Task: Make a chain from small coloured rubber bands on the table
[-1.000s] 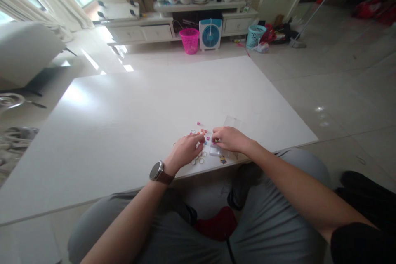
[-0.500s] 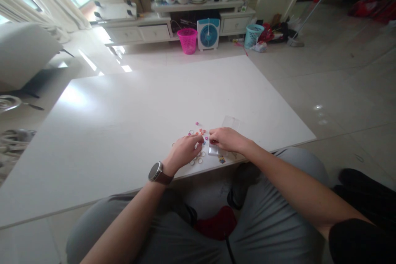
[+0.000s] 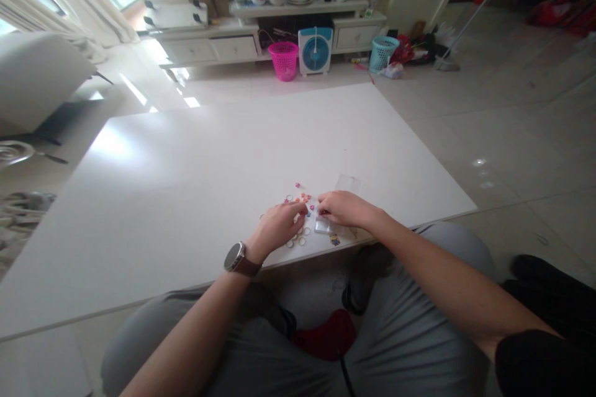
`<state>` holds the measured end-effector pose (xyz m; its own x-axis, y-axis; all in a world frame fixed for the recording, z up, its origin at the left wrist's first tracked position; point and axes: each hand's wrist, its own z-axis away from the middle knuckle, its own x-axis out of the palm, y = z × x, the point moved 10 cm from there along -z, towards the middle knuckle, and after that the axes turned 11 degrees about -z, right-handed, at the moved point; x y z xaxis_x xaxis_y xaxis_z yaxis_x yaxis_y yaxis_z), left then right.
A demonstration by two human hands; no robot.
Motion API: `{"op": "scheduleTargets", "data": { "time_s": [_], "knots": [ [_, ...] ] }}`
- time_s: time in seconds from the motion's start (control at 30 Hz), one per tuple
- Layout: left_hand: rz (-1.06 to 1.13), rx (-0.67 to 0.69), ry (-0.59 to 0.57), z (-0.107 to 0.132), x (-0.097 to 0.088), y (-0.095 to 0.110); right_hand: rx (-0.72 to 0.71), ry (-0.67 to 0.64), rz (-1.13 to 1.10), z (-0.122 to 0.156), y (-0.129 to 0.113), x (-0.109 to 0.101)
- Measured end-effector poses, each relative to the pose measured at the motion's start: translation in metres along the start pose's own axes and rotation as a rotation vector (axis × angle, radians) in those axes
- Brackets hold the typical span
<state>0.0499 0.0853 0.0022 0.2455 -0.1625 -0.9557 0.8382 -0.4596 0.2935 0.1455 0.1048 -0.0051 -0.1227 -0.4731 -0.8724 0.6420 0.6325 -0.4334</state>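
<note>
Both hands rest near the front edge of a large white table (image 3: 209, 155). My left hand (image 3: 278, 225), with a watch on the wrist, is curled, its fingertips pinched over small coloured beads (image 3: 303, 198) and several small rings (image 3: 298, 240). My right hand (image 3: 345, 208) is curled too, fingertips pinched at the edge of a small clear plastic box (image 3: 347, 185). What either pinch holds is too small to make out. The two hands' fingertips nearly touch.
A pink basket (image 3: 284, 60), a small blue fan (image 3: 315, 51) and a teal basket (image 3: 384, 53) stand on the floor before a low white cabinet (image 3: 218, 46) beyond the table. A pale seat (image 3: 37, 77) is at the left. My knees sit under the table's front edge.
</note>
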Motion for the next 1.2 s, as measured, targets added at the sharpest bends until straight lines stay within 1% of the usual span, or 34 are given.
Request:
{"op": "scheduleTargets", "data": {
  "time_s": [0.37,0.57,0.7,0.87,1.2],
  "knots": [
    [-0.007,-0.004,-0.009,0.001,0.0,0.0,-0.023,0.018,-0.071,0.005,-0.001,-0.009],
    [-0.012,-0.007,-0.008,0.0,-0.001,0.001,0.0,0.003,-0.118,0.003,0.001,-0.008],
    [-0.007,0.005,-0.016,0.0,0.001,0.001,0.012,-0.021,-0.11,-0.002,0.002,-0.004],
    [-0.008,0.017,-0.014,0.0,0.004,0.0,0.028,-0.046,-0.048,-0.004,0.001,0.0],
    [-0.012,0.013,-0.012,0.0,0.002,0.001,-0.02,-0.047,-0.053,0.0,-0.009,-0.005]
  ]
}}
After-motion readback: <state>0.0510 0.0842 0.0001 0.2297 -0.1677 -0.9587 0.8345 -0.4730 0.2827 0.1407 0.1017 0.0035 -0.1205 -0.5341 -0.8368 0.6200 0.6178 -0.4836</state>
